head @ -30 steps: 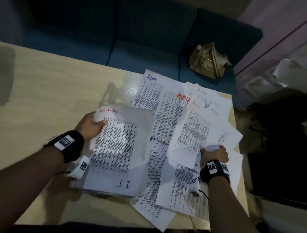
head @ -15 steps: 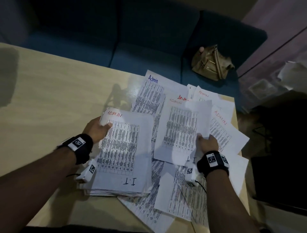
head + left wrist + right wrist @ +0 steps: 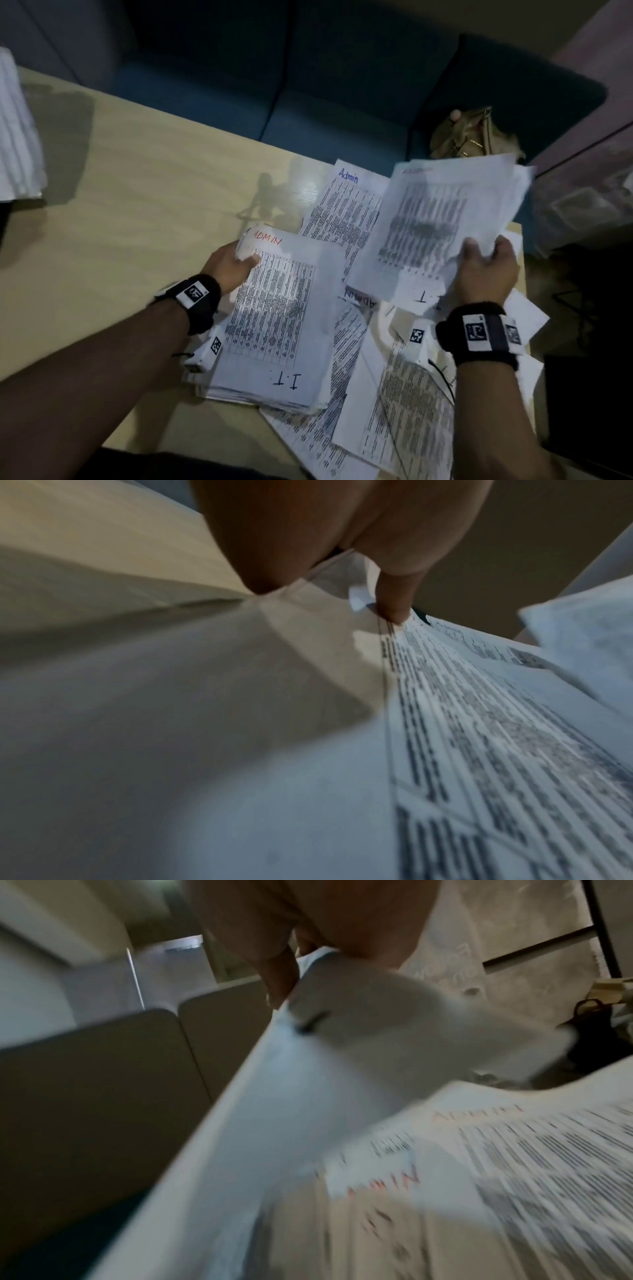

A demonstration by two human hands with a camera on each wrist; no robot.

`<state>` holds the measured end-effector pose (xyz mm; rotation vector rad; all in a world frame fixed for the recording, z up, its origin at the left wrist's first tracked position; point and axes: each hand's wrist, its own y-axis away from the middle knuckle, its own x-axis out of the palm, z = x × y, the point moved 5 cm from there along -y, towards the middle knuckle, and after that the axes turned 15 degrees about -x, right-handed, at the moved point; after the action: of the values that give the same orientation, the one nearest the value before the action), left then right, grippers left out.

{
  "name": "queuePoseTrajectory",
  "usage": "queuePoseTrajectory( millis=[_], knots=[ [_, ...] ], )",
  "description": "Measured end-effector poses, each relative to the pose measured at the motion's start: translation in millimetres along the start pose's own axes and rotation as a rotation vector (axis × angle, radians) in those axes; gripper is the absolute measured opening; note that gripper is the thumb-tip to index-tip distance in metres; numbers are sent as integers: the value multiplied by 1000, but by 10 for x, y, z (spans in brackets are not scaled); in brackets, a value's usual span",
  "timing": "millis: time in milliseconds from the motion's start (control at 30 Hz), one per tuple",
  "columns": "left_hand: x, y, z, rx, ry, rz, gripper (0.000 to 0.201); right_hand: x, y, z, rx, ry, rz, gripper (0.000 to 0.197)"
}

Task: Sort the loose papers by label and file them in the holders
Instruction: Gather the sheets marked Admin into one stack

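A stack of printed sheets (image 3: 277, 325), its top page marked ADMIN in red and I.T in black, lies on the wooden table (image 3: 137, 219). My left hand (image 3: 236, 265) grips the stack's upper left corner, thumb (image 3: 394, 599) on top. My right hand (image 3: 483, 263) pinches the lower right corner of a single sheet (image 3: 431, 226), held up and tilted above the loose papers (image 3: 394, 394); it looks blurred in the right wrist view (image 3: 342, 1069). More Admin-labelled sheets (image 3: 342, 202) lie spread beneath.
A blue sofa (image 3: 308, 102) runs behind the table with a tan handbag (image 3: 472, 137) on it. A white pile (image 3: 17, 137) stands at the table's far left edge. The table's right edge lies just past the loose papers.
My right hand has lifted its sheet up and to the right, off the spread papers. My left hand has stayed on the stack's corner.
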<state>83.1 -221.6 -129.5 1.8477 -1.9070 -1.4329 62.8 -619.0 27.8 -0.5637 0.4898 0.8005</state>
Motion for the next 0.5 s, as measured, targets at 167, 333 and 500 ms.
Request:
queuePoseTrajectory(
  millis=[167,333,500],
  knots=[
    [10,37,-21,-11,47,-21,33,-154,153,18,-22,-139,-4,46],
    [11,55,-40,-30,65,-41,29,501,1088,-100,174,-125,378,37],
    [-25,161,-94,1,191,12,36,923,1826,-107,288,-170,514,49]
  ],
)
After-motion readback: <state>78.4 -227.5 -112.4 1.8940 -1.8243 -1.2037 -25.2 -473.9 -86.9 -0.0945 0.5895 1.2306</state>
